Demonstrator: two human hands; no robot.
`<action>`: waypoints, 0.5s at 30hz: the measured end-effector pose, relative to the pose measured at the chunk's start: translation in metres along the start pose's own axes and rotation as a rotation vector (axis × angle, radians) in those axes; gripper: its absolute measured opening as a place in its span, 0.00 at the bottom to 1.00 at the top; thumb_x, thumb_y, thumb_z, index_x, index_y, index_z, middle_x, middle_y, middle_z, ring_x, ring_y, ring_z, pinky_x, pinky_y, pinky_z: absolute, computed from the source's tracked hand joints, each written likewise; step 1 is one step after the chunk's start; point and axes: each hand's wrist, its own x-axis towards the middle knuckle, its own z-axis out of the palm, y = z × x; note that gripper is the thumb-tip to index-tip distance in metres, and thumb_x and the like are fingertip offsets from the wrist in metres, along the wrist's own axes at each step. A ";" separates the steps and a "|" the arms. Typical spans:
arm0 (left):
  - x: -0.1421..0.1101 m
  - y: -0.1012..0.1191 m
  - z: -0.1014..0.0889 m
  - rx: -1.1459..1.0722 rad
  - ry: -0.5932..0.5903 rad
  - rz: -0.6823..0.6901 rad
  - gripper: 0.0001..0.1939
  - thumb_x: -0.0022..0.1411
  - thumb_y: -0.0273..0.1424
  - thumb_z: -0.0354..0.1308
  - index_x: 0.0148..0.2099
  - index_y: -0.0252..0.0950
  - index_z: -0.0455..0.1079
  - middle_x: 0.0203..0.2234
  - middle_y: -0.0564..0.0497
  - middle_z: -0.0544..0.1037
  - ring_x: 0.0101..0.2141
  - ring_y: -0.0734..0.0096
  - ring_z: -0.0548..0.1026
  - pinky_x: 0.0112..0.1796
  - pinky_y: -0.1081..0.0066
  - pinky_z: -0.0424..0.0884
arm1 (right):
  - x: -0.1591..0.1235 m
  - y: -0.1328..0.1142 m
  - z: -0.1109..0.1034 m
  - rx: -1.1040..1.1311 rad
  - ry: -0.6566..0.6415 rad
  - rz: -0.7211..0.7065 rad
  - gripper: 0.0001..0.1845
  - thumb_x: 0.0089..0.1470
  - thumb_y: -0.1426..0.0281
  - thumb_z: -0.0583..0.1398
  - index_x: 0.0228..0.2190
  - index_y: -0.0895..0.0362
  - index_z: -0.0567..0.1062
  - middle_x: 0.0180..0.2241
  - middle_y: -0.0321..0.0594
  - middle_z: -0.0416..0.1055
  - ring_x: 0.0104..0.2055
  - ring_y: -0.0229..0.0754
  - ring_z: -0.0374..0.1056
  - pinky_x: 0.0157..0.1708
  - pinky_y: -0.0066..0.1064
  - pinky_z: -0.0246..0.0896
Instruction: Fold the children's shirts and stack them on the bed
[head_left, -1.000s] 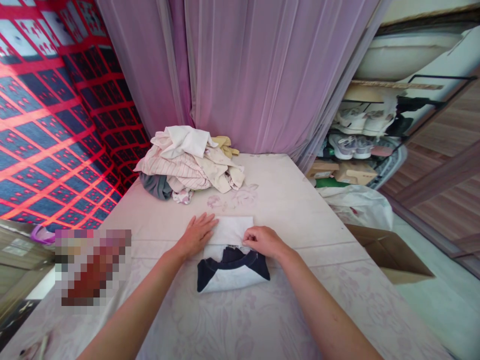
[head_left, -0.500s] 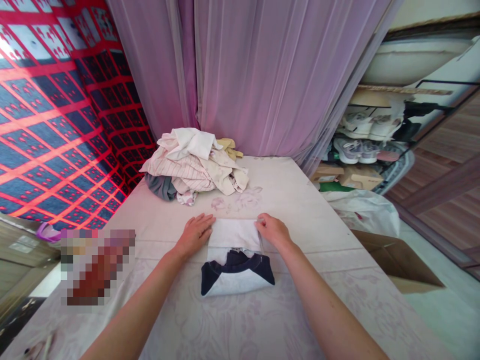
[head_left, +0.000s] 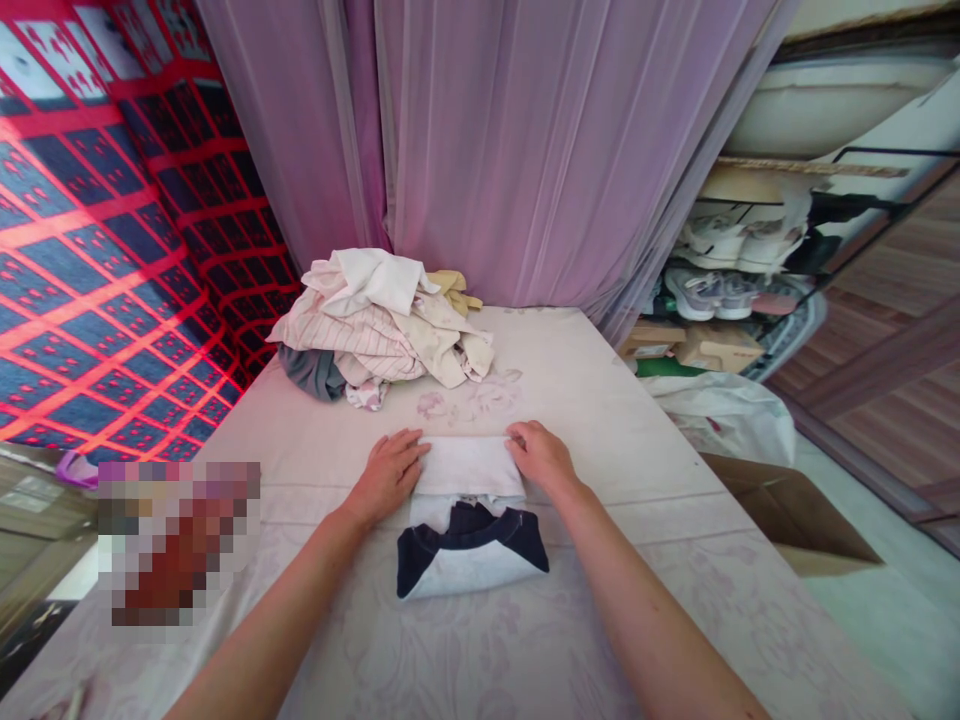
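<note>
In the head view, the left grip is unclenched, fingers extended at the left edge of the folded shirt. The right grip curls at its far right corner; whether it pinches fabric, I cannot tell. The shirt's white fold lies between both grips, the navy collar nearer the person; beyond the left grip sits a clothes pile.

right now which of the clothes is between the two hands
The folded white top with the navy neckline: the left hand and right hand rest at its far corners. The other clothes lie heaped farther away, near the curtain.
</note>
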 end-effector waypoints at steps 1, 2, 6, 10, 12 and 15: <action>0.002 0.003 -0.001 0.002 0.003 0.011 0.21 0.66 0.34 0.41 0.57 0.40 0.66 0.60 0.47 0.64 0.60 0.58 0.58 0.58 0.50 0.51 | -0.002 -0.003 0.000 -0.013 0.035 -0.023 0.17 0.56 0.68 0.52 0.46 0.53 0.73 0.46 0.41 0.71 0.44 0.41 0.68 0.43 0.29 0.59; 0.004 0.006 -0.001 0.004 0.000 0.031 0.22 0.67 0.35 0.39 0.58 0.40 0.64 0.60 0.47 0.62 0.61 0.59 0.56 0.59 0.50 0.50 | -0.004 -0.006 0.000 -0.026 0.060 -0.075 0.19 0.57 0.67 0.50 0.48 0.54 0.71 0.50 0.43 0.69 0.47 0.41 0.67 0.46 0.30 0.59; 0.009 0.020 0.001 0.051 -0.112 0.108 0.28 0.67 0.44 0.37 0.65 0.39 0.52 0.64 0.46 0.54 0.64 0.58 0.48 0.60 0.49 0.45 | -0.011 -0.015 0.011 -0.104 -0.060 -0.393 0.27 0.60 0.63 0.47 0.59 0.57 0.60 0.62 0.45 0.53 0.63 0.44 0.49 0.60 0.39 0.42; 0.008 0.025 0.008 0.102 -0.185 0.121 0.34 0.65 0.50 0.39 0.66 0.39 0.49 0.65 0.45 0.49 0.64 0.56 0.45 0.60 0.49 0.42 | -0.014 -0.012 0.027 -0.184 -0.205 -0.436 0.31 0.61 0.58 0.44 0.62 0.55 0.52 0.65 0.44 0.44 0.66 0.46 0.38 0.62 0.49 0.31; 0.010 0.023 0.006 0.062 -0.197 0.112 0.34 0.64 0.52 0.39 0.66 0.40 0.49 0.65 0.45 0.49 0.64 0.55 0.44 0.60 0.48 0.40 | -0.013 -0.010 0.029 -0.185 -0.215 -0.432 0.31 0.61 0.58 0.44 0.62 0.54 0.52 0.65 0.44 0.43 0.67 0.46 0.37 0.62 0.50 0.29; 0.013 0.011 -0.006 -0.181 -0.240 0.041 0.33 0.64 0.51 0.37 0.65 0.40 0.52 0.64 0.47 0.52 0.64 0.58 0.47 0.60 0.50 0.42 | -0.010 -0.007 0.026 -0.098 -0.226 -0.435 0.30 0.60 0.58 0.45 0.61 0.54 0.54 0.65 0.44 0.45 0.66 0.45 0.39 0.62 0.50 0.29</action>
